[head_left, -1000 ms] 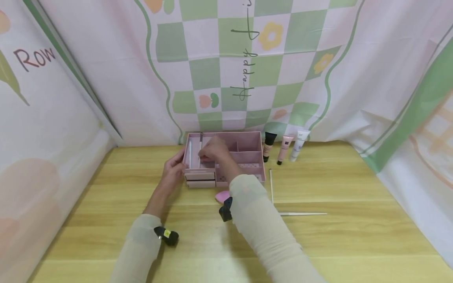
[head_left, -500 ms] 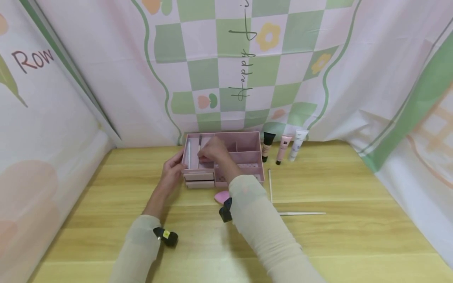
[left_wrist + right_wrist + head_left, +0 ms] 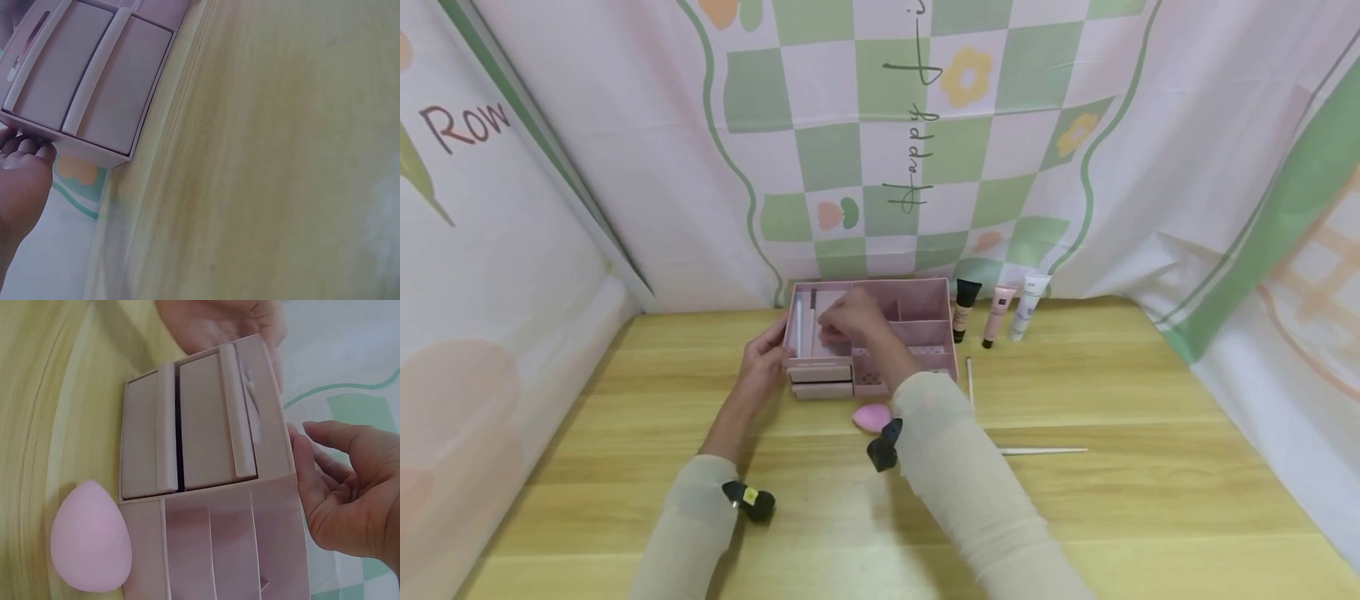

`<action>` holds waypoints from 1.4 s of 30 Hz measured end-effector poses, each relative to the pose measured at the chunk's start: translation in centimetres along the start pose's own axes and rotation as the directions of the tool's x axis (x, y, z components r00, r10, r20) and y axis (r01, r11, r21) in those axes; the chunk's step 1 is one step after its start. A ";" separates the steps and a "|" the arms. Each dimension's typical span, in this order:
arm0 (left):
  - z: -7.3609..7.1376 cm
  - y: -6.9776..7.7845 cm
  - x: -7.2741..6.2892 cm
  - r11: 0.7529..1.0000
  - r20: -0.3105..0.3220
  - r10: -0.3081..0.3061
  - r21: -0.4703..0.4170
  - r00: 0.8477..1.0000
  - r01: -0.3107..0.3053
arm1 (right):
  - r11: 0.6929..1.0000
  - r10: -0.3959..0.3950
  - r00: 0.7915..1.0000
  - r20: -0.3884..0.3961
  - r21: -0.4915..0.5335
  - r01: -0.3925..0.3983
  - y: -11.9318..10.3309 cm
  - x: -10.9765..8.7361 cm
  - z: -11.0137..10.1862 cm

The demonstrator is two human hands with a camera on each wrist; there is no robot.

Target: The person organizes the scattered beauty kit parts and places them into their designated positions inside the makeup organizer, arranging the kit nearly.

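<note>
A pink makeup organizer (image 3: 925,322) with open compartments and two small drawers (image 3: 119,81) stands on the table. My left hand (image 3: 762,365) rests against its left side, thumb by the front corner. In the top left compartment lie a white stick-like brush (image 3: 799,325) and a slim makeup brush (image 3: 812,321) with a dark end. Just right of that brush, my right hand (image 3: 854,321) hovers over the compartment, fingers loosely bent. In the right wrist view, thumb and forefinger of the right hand (image 3: 356,487) are apart with nothing seen between them.
A pink makeup sponge (image 3: 872,417) lies before the organizer. To its right stand a black-capped tube (image 3: 965,310), a pink tube (image 3: 997,317) and a white tube (image 3: 1029,307). Two slim brushes lie on the wood table, one upright in view (image 3: 970,382), one crosswise (image 3: 1045,451).
The dark-ended brush has shifted left in the compartment, beside the white one. My right hand has let go of it and sits slightly apart. The left hand stays on the organizer's side.
</note>
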State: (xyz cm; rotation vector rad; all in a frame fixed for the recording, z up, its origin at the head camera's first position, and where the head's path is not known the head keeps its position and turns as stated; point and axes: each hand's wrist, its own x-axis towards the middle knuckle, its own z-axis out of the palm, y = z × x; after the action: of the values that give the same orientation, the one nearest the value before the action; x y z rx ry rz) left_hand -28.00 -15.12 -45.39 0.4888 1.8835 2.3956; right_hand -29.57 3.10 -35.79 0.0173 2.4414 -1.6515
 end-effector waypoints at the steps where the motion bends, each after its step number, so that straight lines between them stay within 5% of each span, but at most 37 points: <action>1: 0.0 0.0 0.0 1.000 0.002 -0.001 -0.002 1.000 0.001 | 1.000 -0.014 1.000 0.008 0.010 0.014 0.1 0.0 -0.1; 14: 0.1 -0.1 0.2 1.000 -0.009 -0.004 -0.018 1.000 0.003 | 0.988 -0.010 1.000 0.024 0.154 0.006 2.0 -1.4 -3.3; 23: 0.1 -0.1 0.1 1.000 -0.021 -0.011 -0.009 1.000 0.011 | 0.997 -0.068 0.997 -0.027 0.044 0.069 4.4 -4.0 -6.1; 42: 0.0 0.0 0.1 1.000 -0.012 -0.031 0.002 0.999 0.031 | 0.990 -0.011 0.991 -0.132 0.135 0.029 11.8 -7.6 -12.4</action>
State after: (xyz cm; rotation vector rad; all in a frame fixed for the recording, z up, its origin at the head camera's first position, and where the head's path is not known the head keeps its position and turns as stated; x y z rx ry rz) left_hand -28.07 -15.08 -45.38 0.4432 1.8847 2.3825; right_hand -22.59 19.75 -40.85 0.1248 2.4227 -1.8801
